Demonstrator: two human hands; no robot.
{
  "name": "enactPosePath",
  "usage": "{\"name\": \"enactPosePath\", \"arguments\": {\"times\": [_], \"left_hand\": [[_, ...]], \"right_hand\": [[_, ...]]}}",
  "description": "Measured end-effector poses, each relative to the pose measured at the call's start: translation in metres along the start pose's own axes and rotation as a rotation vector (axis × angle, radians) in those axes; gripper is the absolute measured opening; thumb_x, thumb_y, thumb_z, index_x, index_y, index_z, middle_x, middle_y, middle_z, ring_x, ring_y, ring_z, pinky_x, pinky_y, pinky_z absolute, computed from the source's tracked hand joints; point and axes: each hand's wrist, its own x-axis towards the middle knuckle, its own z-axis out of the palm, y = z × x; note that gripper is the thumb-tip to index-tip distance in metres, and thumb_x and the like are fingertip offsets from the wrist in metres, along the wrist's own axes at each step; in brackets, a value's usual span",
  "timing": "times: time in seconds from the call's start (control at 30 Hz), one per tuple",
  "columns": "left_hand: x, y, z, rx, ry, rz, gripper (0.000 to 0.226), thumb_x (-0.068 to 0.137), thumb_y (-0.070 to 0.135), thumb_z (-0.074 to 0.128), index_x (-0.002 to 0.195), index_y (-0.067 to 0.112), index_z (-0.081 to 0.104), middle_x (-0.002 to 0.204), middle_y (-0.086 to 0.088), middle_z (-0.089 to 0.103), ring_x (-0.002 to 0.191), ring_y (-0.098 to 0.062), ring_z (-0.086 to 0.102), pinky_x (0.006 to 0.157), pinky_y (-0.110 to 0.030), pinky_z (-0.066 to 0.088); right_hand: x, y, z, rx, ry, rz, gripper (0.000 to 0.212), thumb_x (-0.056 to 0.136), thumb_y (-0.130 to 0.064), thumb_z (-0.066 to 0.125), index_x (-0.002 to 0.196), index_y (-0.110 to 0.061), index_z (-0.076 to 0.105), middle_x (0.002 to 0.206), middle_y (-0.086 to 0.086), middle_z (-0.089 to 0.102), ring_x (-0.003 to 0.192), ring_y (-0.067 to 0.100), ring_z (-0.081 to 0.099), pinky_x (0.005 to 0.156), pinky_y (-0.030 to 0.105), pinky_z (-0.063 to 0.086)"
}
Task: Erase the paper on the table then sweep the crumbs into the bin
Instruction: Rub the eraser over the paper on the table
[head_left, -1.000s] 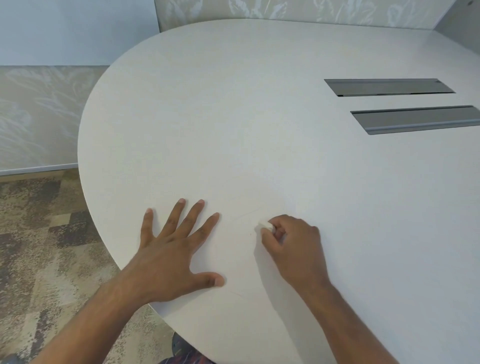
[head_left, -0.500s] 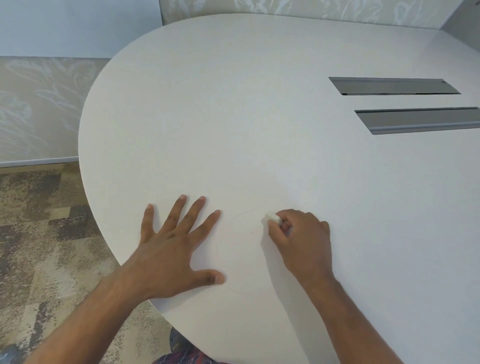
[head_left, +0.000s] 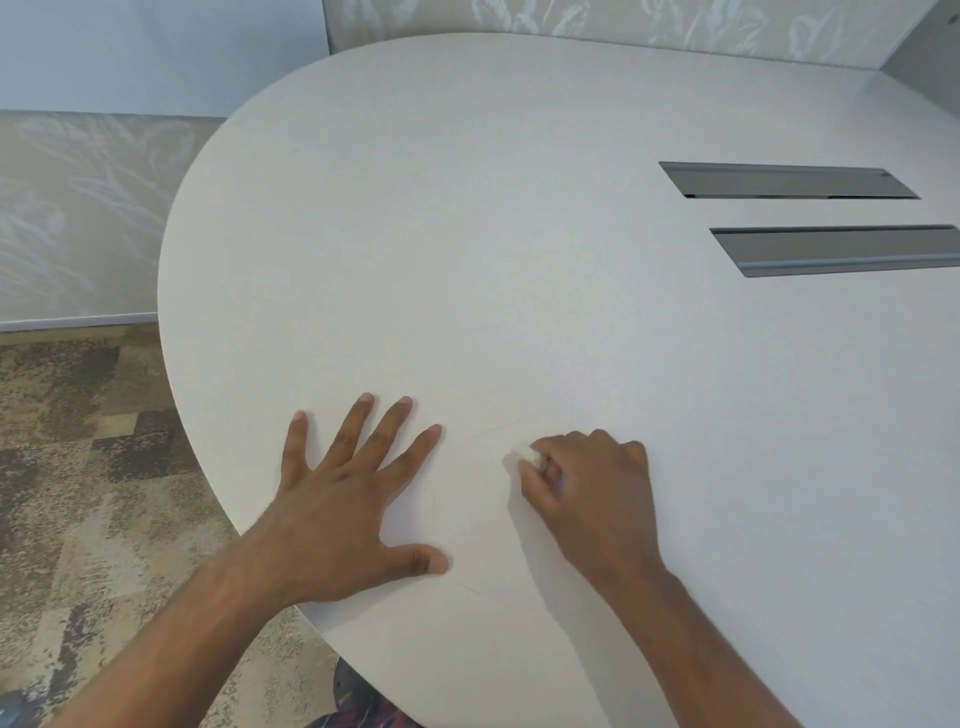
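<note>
A white sheet of paper (head_left: 483, 499) lies near the front edge of the pale table (head_left: 467, 234); it blends with the tabletop and shows only faint pencil lines. My left hand (head_left: 343, 504) presses flat on the sheet's left part, fingers spread. My right hand (head_left: 592, 493) pinches a small white eraser (head_left: 524, 451) between thumb and fingertips, its tip down on the paper just right of the faint lines. I can make out no crumbs and no bin.
Two long grey slots (head_left: 784, 180) (head_left: 841, 250) are set into the tabletop at the right. Patterned carpet (head_left: 78, 467) lies left of and below the rounded table edge. A patterned wall panel (head_left: 78, 208) stands at the left.
My right hand slid the eraser away from me, then back toward me on the paper. My left hand stayed pressed in place. The view shifted slightly.
</note>
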Motion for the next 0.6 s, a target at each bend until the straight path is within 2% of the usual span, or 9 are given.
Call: {"name": "enactPosePath", "arguments": {"times": [0.13, 0.3, 0.43, 0.6], "left_hand": [[-0.001, 0.0, 0.0, -0.014, 0.0, 0.005, 0.114, 0.073, 0.105, 0.03, 0.152, 0.055, -0.036, 0.159, 0.019, -0.05, 0.144, -0.012, -0.053, 0.121, -0.068, -0.02], [-0.002, 0.0, 0.0, -0.005, -0.003, -0.002, 0.114, 0.073, 0.104, 0.03, 0.152, 0.055, -0.037, 0.159, 0.019, -0.051, 0.144, -0.012, -0.053, 0.121, -0.068, -0.02], [0.0, 0.0, 0.001, -0.011, 0.003, 0.003, 0.114, 0.072, 0.105, 0.029, 0.152, 0.055, -0.036, 0.16, 0.019, -0.05, 0.145, -0.012, -0.052, 0.121, -0.068, -0.02], [0.0, -0.001, 0.002, -0.009, 0.008, 0.002, 0.114, 0.072, 0.106, 0.028, 0.152, 0.055, -0.036, 0.159, 0.02, -0.05, 0.145, -0.012, -0.052, 0.121, -0.068, -0.02]], "right_hand": [[0.024, 0.026, -0.007, 0.046, 0.033, 0.138, 0.037, 0.093, -0.05, 0.053, 0.069, -0.021, 0.056, 0.063, -0.007, 0.058, 0.07, 0.018, 0.055, 0.073, 0.037, 0.032], [0.001, 0.007, -0.002, -0.014, -0.022, -0.038, 0.03, 0.093, -0.046, 0.06, 0.071, -0.027, 0.058, 0.063, -0.009, 0.055, 0.07, 0.014, 0.051, 0.076, 0.037, 0.035], [0.018, 0.023, -0.006, -0.014, 0.036, 0.096, 0.036, 0.093, -0.044, 0.061, 0.067, -0.021, 0.053, 0.059, -0.007, 0.054, 0.066, 0.017, 0.051, 0.071, 0.036, 0.031], [0.0, 0.003, -0.002, -0.019, -0.007, -0.037, 0.033, 0.093, -0.047, 0.059, 0.069, -0.025, 0.057, 0.062, -0.008, 0.055, 0.069, 0.015, 0.051, 0.075, 0.037, 0.034]]}}
